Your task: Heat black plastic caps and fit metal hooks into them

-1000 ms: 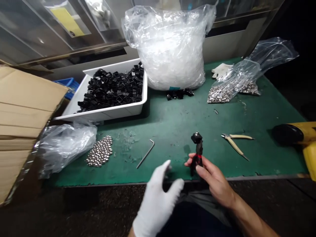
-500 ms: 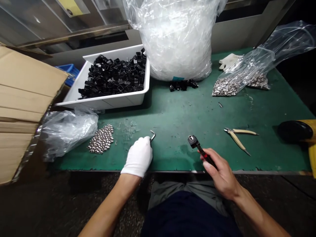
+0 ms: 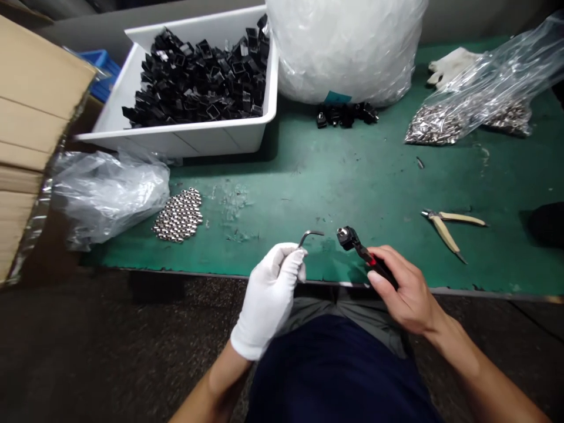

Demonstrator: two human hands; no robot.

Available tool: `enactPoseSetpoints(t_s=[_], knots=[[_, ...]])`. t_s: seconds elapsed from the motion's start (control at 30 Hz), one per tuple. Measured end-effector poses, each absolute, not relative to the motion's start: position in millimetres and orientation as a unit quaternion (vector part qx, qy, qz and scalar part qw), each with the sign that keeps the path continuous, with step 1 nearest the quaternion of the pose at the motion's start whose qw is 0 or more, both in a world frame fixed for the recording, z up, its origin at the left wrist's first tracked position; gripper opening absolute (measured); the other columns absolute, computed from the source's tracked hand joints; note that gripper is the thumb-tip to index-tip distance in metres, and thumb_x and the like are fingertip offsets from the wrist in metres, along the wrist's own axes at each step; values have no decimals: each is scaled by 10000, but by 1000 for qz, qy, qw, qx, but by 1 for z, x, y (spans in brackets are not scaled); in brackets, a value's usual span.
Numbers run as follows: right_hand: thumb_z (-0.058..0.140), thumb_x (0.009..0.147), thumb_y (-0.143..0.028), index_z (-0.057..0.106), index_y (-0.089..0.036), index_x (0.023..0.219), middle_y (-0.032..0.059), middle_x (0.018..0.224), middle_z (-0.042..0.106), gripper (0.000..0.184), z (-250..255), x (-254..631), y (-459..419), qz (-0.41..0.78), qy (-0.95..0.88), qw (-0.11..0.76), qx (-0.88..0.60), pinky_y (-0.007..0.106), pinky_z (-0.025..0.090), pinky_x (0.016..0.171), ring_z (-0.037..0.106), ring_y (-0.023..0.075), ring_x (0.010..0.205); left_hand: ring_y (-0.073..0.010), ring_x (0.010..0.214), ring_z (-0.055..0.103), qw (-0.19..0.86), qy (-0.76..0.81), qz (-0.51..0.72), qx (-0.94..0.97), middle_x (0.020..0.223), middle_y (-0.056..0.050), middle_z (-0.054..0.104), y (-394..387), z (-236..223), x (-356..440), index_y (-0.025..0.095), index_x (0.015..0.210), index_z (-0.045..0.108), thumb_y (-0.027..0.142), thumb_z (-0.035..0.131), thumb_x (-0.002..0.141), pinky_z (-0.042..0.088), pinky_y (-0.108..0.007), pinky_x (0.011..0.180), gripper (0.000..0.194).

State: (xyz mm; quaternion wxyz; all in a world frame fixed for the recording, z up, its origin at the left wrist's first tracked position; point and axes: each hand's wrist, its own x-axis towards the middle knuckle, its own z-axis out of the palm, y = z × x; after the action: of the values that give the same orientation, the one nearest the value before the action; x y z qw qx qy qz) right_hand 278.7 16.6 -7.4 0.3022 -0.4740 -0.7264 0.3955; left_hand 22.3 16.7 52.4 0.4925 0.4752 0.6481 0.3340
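In a white glove, my left hand [image 3: 273,285] pinches a bent metal hex key [image 3: 312,233] whose short end points right. My bare right hand [image 3: 403,288] is wrapped round a tool with a black and red handle [image 3: 382,269]; its exact kind is partly hidden by the fingers. At the tool's far end sits a small black plastic piece [image 3: 348,237] with a shiny metal insert [image 3: 342,231] showing. A short gap separates the hex key's tip from this piece. Both hands are over the bench's front edge.
Left lie small metal inserts [image 3: 178,216] beside a clear plastic bag [image 3: 114,191]. Behind stands a white tray [image 3: 185,140] of black parts. A bulky bag [image 3: 343,47] has black pieces [image 3: 346,115] before it. Cutters [image 3: 447,226] and bagged metal parts [image 3: 436,124] lie right.
My left hand has lifted the hex key off the bench and brought it right, towards the black piece. My right hand keeps its hold on the tool. The view has tilted down.
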Motion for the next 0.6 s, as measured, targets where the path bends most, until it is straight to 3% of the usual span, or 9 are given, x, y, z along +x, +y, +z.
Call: enactPoseSetpoints(t_s=[0.27, 0.6], knots=[[550, 995, -257, 523, -189, 1308, 87, 1180, 592, 322, -2, 278, 21, 388, -758, 265, -451, 337, 446, 926, 577, 212, 1042, -72, 582, 451, 542, 627, 374, 415, 724, 43, 572, 11, 43, 23, 204, 988, 615, 419, 534, 991, 376, -201, 591, 230], [558, 990, -259, 519, -185, 1323, 91, 1194, 590, 343, -2, 276, 22, 385, -774, 245, -440, 342, 451, 940, 577, 211, 1068, -92, 666, 522, 492, 633, 333, 497, 716, 46, 586, 11, 42, 21, 205, 948, 609, 368, 513, 1005, 430, -207, 698, 198]])
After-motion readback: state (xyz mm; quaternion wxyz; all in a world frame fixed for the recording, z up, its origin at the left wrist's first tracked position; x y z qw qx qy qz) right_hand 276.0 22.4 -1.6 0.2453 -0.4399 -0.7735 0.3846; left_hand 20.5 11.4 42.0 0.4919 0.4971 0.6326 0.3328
